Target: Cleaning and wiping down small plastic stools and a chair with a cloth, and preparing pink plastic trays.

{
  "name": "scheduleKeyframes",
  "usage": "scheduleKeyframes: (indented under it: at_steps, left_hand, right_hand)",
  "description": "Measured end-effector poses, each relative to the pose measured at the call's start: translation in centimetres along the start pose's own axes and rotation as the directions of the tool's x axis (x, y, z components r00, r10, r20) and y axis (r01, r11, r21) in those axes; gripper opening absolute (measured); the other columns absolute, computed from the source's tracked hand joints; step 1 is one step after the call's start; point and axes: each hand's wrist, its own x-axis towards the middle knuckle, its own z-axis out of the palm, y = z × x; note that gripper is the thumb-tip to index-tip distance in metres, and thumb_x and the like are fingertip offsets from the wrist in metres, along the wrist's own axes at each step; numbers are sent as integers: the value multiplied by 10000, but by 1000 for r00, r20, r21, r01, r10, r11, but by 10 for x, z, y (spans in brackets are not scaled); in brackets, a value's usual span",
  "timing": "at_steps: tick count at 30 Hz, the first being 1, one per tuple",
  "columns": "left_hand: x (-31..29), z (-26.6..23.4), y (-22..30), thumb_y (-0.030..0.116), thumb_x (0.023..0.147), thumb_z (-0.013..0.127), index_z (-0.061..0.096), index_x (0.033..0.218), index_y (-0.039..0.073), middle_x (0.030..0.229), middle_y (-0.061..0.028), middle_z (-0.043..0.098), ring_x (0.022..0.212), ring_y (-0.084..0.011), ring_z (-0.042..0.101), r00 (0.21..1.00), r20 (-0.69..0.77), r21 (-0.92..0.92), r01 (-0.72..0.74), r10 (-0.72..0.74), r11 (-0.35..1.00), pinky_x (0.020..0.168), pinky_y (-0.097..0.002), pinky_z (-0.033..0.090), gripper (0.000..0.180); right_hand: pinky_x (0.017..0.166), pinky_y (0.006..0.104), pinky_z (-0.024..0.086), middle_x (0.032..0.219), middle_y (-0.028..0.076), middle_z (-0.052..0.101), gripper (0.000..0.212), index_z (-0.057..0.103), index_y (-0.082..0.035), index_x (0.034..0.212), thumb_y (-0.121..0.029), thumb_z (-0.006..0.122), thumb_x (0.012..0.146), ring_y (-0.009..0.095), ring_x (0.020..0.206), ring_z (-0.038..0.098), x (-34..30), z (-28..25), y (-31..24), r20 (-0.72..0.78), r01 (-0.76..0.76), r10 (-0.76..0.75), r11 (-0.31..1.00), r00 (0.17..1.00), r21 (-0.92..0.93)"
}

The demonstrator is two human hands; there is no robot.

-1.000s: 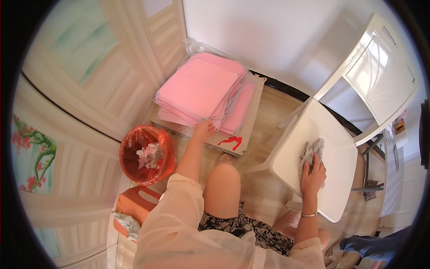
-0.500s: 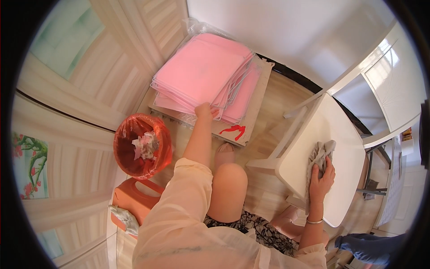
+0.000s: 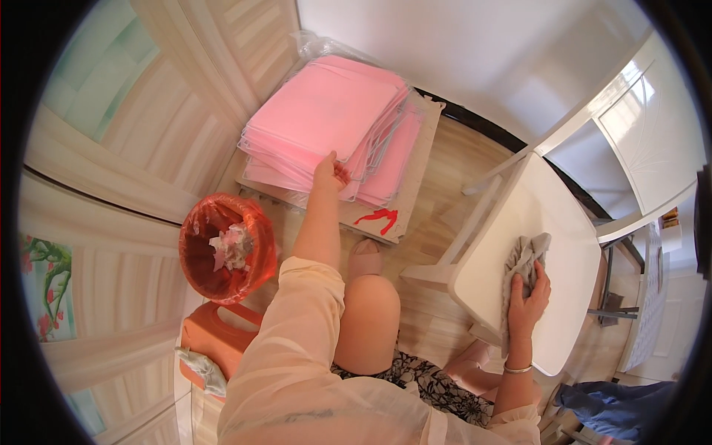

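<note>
My left hand is at the front edge of a stack of pink sheets with thin white wire-like rims. Its thumb stands apart from loosely curled fingers, and I see nothing between them. The uneven stack lies on a beige board on the floor. On the right, a crumpled grey cloth rests on the seat of a white chair. My right hand grips this cloth, thumb on one side and fingers on the other, pressing it to the seat.
A red strip lies on the board's near corner. On the left stand a red-lined waste bin holding scraps and an orange stool with a pale cloth. Dark blue fabric hangs at lower right. Cabinet doors and a white wall enclose the stack.
My left hand has turned and drawn back slightly along the stack's edge, its thumb now showing. The whole view has shifted a little. My right hand stays on the cloth.
</note>
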Motion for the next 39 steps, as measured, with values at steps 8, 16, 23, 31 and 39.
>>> scheduleKeyframes:
  at_steps: [8, 16, 23, 31, 39]
  left_hand:
    - [-16, 39, 19, 97, 831, 499, 440, 922, -30, 914, -146, 525, 734, -282, 569, 920, 141, -299, -313, 367, 901, 701, -393, 536, 167]
    - [-135, 10, 10, 26, 804, 463, 441, 1015, -24, 1044, -139, 521, 894, -294, 563, 726, 463, -310, -404, 508, 861, 752, -425, 521, 217]
    - [-276, -104, -14, 50, 823, 449, 432, 1084, -32, 1074, -132, 507, 960, -255, 533, 769, 305, -274, -494, 561, 825, 779, -415, 510, 274]
    - [-396, -200, -43, 75, 819, 482, 430, 1108, -10, 1080, -131, 504, 971, -263, 522, 803, 121, -164, -564, 584, 809, 791, -390, 497, 306]
    - [-461, -319, -60, 94, 821, 494, 389, 1182, 17, 1176, -117, 453, 1072, -262, 457, 769, 37, -117, -631, 638, 767, 860, -423, 425, 384]
  right_hand:
    - [859, 377, 325, 1058, 114, 504, 408, 475, -74, 1123, -248, 571, 766, 284, 995, 446, -2, 0, 4, -5, -7, 7, 1000, 1000, 13]
    - [837, 359, 373, 1063, 137, 514, 400, 489, -42, 1118, -227, 576, 774, 286, 978, 472, 0, 0, 14, -49, 26, -20, 992, 999, 126]
    - [846, 361, 380, 1087, 137, 514, 408, 491, -56, 1128, -270, 560, 787, 291, 993, 478, 4, 3, 13, -53, 92, -87, 991, 995, 101]
    - [834, 376, 390, 1111, 110, 512, 435, 481, -109, 1153, -351, 520, 794, 286, 998, 484, 3, 4, 29, -51, 93, -92, 996, 994, 12]
    - [849, 394, 377, 1104, 102, 515, 435, 480, -150, 1152, -368, 522, 778, 283, 1014, 474, 6, 12, 36, -66, 59, -62, 997, 996, -47]
